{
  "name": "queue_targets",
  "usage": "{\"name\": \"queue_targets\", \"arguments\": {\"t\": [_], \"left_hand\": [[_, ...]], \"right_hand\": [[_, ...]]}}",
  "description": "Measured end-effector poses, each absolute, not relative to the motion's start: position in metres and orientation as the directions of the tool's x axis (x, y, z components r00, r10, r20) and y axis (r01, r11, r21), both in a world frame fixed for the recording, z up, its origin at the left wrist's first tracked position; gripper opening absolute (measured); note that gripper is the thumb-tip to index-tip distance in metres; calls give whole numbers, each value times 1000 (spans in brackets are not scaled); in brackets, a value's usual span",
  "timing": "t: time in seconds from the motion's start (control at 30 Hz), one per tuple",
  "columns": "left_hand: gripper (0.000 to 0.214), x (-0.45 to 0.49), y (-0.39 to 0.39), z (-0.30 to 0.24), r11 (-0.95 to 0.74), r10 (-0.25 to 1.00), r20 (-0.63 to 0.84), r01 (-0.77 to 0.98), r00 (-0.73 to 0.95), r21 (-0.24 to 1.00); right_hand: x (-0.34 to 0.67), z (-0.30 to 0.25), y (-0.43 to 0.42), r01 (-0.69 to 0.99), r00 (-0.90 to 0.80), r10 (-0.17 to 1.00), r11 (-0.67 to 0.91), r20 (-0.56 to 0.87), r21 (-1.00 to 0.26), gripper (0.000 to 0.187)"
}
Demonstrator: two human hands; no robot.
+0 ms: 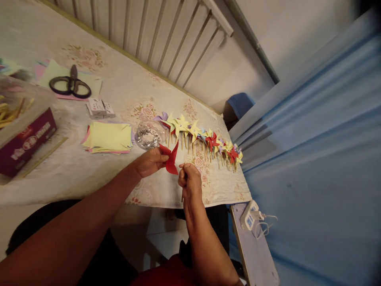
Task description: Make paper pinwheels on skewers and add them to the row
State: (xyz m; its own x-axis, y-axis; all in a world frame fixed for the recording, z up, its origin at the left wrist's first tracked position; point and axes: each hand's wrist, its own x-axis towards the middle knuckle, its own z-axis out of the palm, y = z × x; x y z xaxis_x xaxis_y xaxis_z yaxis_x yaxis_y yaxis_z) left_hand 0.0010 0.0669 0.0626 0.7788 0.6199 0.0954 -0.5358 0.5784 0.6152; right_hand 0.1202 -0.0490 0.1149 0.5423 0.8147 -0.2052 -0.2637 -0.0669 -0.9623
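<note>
My left hand (150, 162) pinches a folded red paper pinwheel (170, 159) above the table's front edge. My right hand (189, 180) is closed around a thin wooden stick (182, 197), held upright just right of the red paper. Beyond both hands a row of several finished paper pinwheels (202, 137) in yellow, red and purple lies on the patterned tablecloth (89, 174), sticks pointing toward me.
A small clear container of shiny bits (148, 135) sits beside a stack of yellow and pink paper squares (107, 137). Black scissors (70, 84) lie on paper at the back left. A purple box (25, 139) holds sticks. A white charger (250, 214) rests on a ledge.
</note>
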Motion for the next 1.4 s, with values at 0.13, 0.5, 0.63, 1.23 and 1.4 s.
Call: {"name": "queue_targets", "arguments": {"t": [0.13,0.5,0.63,1.23,1.4], "left_hand": [[23,1,67,63,579,616,106,-539,781,612],[24,1,67,60,578,601,119,-533,790,618],[24,1,68,60,573,609,122,-541,784,616],[26,2,67,61,567,623,109,-543,774,619],[27,1,67,59,561,618,108,-534,779,633]], "right_hand": [[120,115,-50,-285,506,839,-56,-200,-957,21],[119,116,-50,-270,509,834,-81,-214,-960,19],[119,118,-50,-280,507,826,-115,-248,-953,18],[121,118,-50,-275,504,830,-108,-239,-955,22],[121,116,-50,-281,519,823,-90,-230,-955,19]]}}
